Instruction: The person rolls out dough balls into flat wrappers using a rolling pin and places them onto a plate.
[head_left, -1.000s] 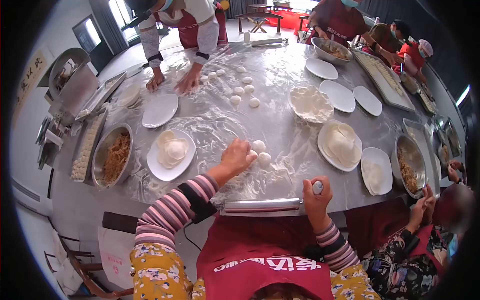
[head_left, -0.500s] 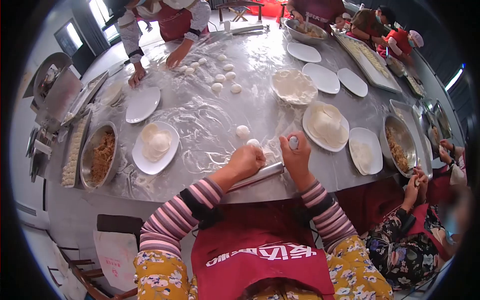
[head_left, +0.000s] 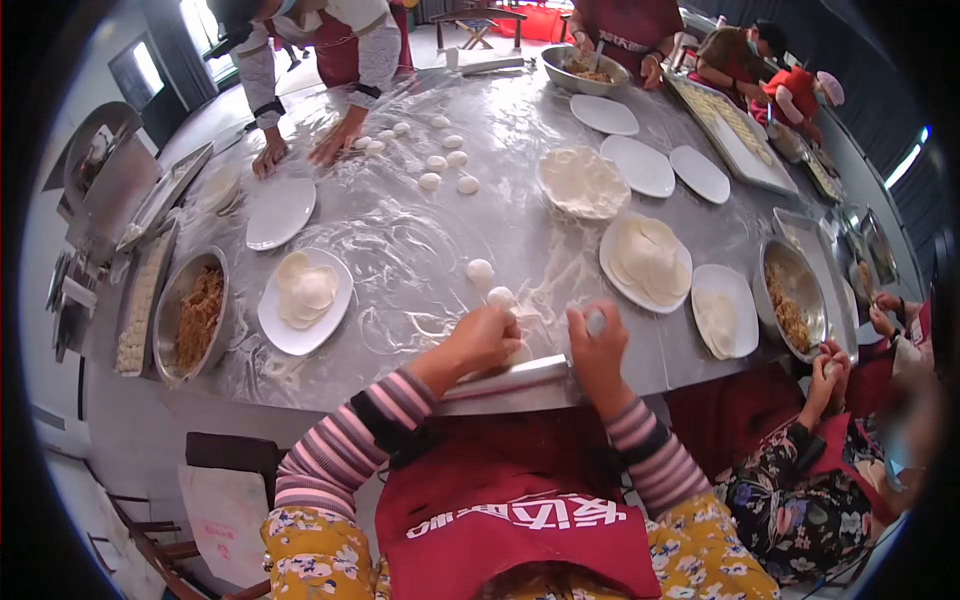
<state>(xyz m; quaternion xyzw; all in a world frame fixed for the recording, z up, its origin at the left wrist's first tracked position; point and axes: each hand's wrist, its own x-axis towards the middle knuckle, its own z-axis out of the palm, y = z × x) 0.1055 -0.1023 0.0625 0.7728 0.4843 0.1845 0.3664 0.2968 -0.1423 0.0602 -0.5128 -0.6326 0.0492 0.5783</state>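
And here's the big steel counter [head_left: 520, 115], dusted and streaked with flour right across its top! Over on its left edge sits a steel bowl [head_left: 167, 325] with brown filling heaped inside. Next down in size, a white plate [head_left: 618, 284] bearing a stack of pale round wrappers [head_left: 648, 255], out beyond the right hand [head_left: 600, 345]. On the left, a second plate [head_left: 290, 343] carries a smaller stack.

Now to the near edge, centre stage: the rolling pin [head_left: 520, 375], its shiny barrel lying slantwise in front of the apron, between the person's two arms. The right hand has its end, fingers wrapped tight around the handle, the pale tip poking out of the fist! The left hand [head_left: 480, 340] is beside the barrel, fingers curled inward; whether they grip anything, can't tell from here. A pale bit of dough [head_left: 519, 353] peeps out at those fingertips, mostly hidden.

And the little ones: two round dough balls [head_left: 480, 271], floury white, just beyond the left hand, the nearer one right by its knuckles.
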